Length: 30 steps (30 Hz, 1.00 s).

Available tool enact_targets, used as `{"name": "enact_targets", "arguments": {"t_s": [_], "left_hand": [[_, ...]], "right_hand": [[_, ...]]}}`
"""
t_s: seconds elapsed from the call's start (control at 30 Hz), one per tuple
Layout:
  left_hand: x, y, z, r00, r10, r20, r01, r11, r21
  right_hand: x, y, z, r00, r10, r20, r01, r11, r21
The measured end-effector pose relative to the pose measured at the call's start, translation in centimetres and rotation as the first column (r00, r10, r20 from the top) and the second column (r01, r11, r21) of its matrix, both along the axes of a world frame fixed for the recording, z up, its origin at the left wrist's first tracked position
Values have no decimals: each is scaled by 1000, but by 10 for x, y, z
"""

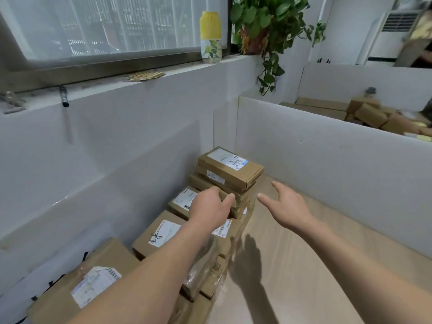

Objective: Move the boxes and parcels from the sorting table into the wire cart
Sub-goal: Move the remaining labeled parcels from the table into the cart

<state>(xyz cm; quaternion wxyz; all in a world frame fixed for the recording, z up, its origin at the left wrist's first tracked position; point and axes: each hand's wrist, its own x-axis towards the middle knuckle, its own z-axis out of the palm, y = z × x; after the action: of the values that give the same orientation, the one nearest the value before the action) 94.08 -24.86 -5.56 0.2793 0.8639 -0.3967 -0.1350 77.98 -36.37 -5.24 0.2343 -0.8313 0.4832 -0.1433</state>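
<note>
a pale wood table (304, 265) fills the corner here, hemmed in by white boards (327, 148) on the far side and a white wall under the window (105, 26). up on the sill (177, 67) sits a yellow-topped bottle (210, 37), and just right of it a trailing plant (266, 26).

the landmark is the stack (230, 174) of flat brown boxes, tight in the far corner against the boards. the top box (230, 166) carries a white label with a barcode and sits a little askew on the ones below.

left hand (210, 206) is right on the near side of the stack, fingers curled, fingertips touching the edge of a lower box; whether it truly grips is hard to tell from here. right hand (285, 202) hovers just right of the stack, fingers spread and loose, holding nothing, apart from the cardboard.

nearer than the stack, a labelled box (184, 198) lies partly under the left hand. nearer again comes a bigger box (159, 235) with handwriting on its label, then a large carton (79, 281) with a crumpled label at the near left. a clear plastic parcel (201, 265) rests under the left forearm, beside those boxes.

well beyond the stack, past the boards to the right, more brown boxes (369, 113) lie heaped in another bay. the cart is not in view.
</note>
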Motion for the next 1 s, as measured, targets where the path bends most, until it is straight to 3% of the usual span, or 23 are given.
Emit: {"name": "enact_targets", "arguments": {"t_s": [0.3,0.67,1.0], "left_hand": [[63,-51,-35,908,85,-411,-154,978,-137],[80,-71,-50,823,46,-566,-198,957,-210],[84,-76,-57,649,91,-755,-345,920,-186]], "right_hand": [[73,-76,-11,960,-162,228,124,977,175],[106,-108,-20,947,-169,272,83,950,302],[116,-94,-24,941,-161,297,36,922,385]]}}
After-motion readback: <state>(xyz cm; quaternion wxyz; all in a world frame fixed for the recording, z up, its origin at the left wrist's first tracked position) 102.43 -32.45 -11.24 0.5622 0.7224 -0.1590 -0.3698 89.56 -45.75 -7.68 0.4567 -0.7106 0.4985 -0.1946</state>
